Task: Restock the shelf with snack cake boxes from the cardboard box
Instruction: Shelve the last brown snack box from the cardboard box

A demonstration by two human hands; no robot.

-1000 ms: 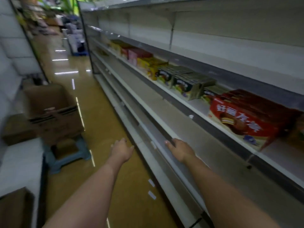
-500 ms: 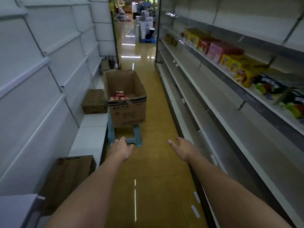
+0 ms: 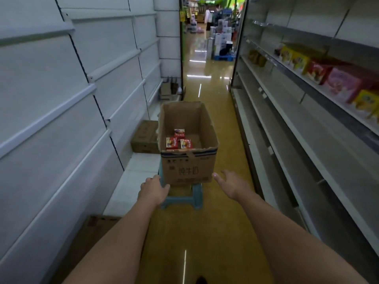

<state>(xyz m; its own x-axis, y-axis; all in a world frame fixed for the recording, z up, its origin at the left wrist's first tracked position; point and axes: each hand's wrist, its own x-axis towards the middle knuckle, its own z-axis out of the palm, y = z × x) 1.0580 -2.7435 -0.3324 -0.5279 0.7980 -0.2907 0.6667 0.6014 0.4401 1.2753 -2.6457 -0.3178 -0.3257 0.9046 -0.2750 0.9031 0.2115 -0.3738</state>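
Observation:
An open cardboard box (image 3: 187,170) stands on a light blue plastic stool (image 3: 196,196) in the middle of the aisle. Three red snack cake boxes (image 3: 178,140) lie at its bottom. My left hand (image 3: 152,189) reaches forward near the box's lower left corner, over the stool, holding nothing. My right hand (image 3: 231,183) is stretched out with straight fingers just right of the box's lower right corner, apart from it. The shelf (image 3: 307,124) on the right carries pink, red and yellow boxes (image 3: 320,76) on an upper level.
Bare white shelving (image 3: 61,119) lines the left side. A closed brown carton (image 3: 144,137) sits on its base ledge, another flat carton (image 3: 96,228) lies nearer me. The yellow floor (image 3: 205,232) runs ahead to stacked goods (image 3: 221,46) at the aisle's far end.
My view has swung left from the right shelf to the aisle. The cardboard box is now close in front, and both hands have come up to its near corners.

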